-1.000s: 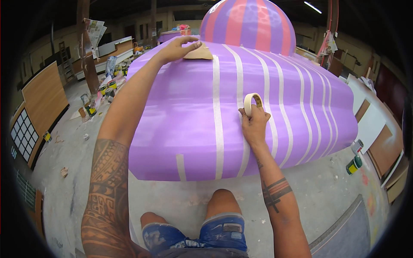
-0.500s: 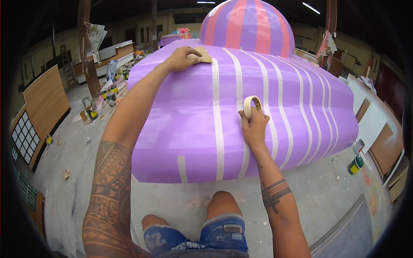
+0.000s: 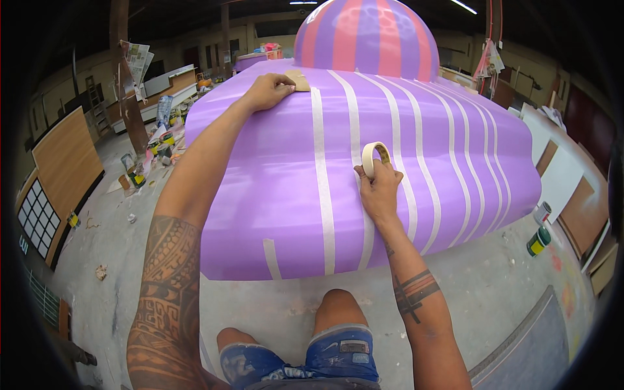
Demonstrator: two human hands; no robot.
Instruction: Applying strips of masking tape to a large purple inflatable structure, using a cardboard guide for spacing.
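Overhead, a striped purple dome [image 3: 286,188] above dusty concrete workshop floor [image 3: 507,286].

Under our left hand [image 3: 268,90], upper centre, most of the tan pad [image 3: 299,80] is covered. Our right hand [image 3: 379,190] hides the lower part of the tape roll [image 3: 375,156]. The cans [image 3: 538,233] at right are too small to make out.

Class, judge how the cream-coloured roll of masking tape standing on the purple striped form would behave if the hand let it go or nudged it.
The cream roll of masking tape stands on edge under the right hand, so it would probably roll down the sloping purple form. Its open ring shape suggests it is light. It looks stiff enough to keep its shape.
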